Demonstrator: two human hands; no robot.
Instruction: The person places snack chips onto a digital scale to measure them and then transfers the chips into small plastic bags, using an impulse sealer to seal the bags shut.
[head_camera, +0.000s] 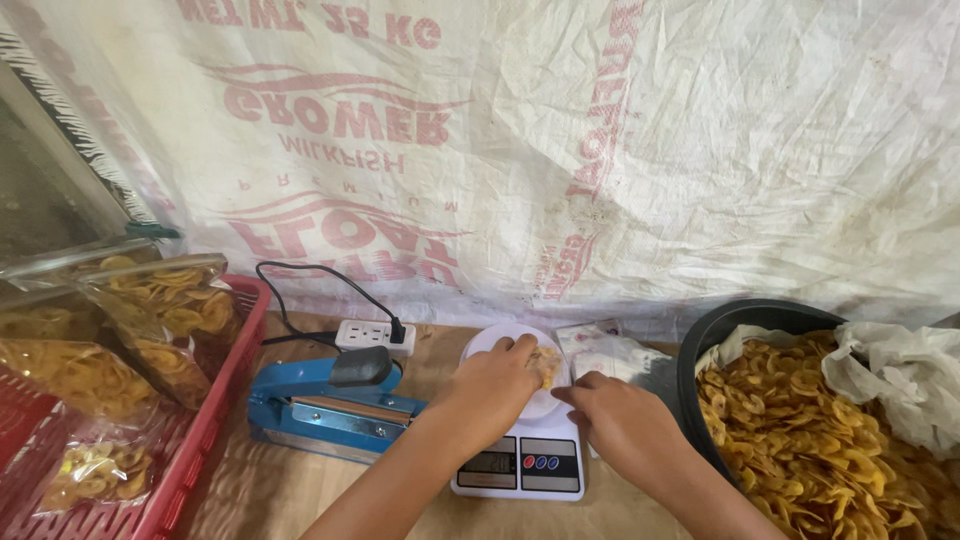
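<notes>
Bagging looks partly done: at least four sealed clear bags of yellow chips (150, 300) already fill the red crate (215, 400) at left of frame, while the black tub (720, 330) at right still holds a deep heap of loose chips. At centre, the left hand (495, 385) pinches a small clump of chips (547, 367) on the one white scale (520, 440); right hand (625, 420) rests loosely curled beside it, holding nothing visible. One blue heat sealer (320, 405) and one white power strip (375, 335) sit on the counter (280, 490).
</notes>
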